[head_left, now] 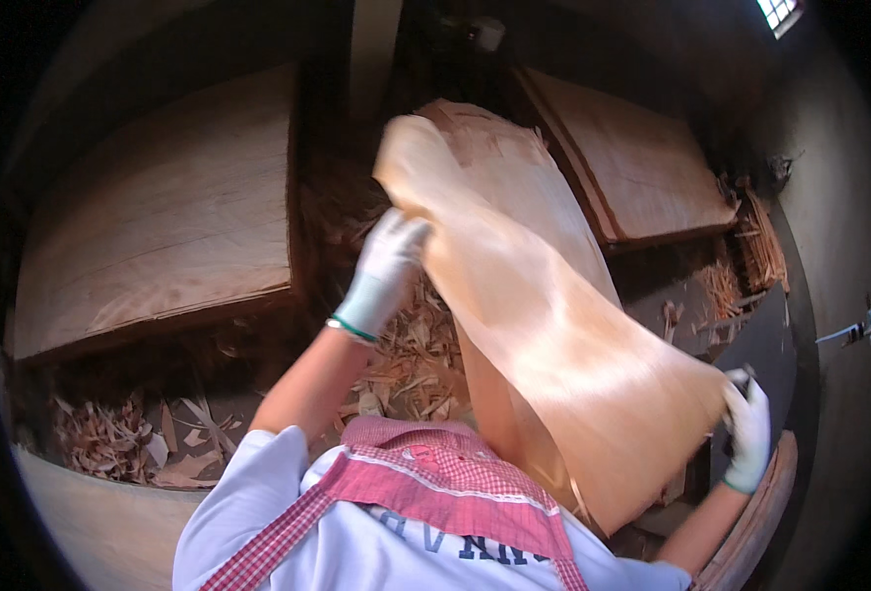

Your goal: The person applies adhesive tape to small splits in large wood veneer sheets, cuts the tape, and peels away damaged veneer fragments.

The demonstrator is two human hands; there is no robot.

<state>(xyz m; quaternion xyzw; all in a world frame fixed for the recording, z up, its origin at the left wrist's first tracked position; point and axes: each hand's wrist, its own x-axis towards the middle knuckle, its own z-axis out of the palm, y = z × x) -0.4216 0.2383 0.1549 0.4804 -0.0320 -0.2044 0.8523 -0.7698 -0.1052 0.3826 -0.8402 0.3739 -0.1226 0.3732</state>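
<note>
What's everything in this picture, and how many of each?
Held sheet: 1, pale tan, across the middle
Wood stacks: 2, pale tan, left and upper right
Middle sheets: count unclear, pale tan, behind held sheet
Wood scraps: many, tan, left, centre, right
Window: 1, bright white, top right
Apron: 1, red and white check, lower middle
Shirt: 1, white, under apron
Left hand: 1, white glove, sheet's left edge
Right hand: 1, white glove, sheet's right end

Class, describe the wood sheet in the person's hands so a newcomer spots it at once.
Start at the big wood stack on the left, then go right to the gloved left hand. From there the thin tan sheet slants down to the gloved right hand. Unlike that flat stack, it curves between both hands.
</note>
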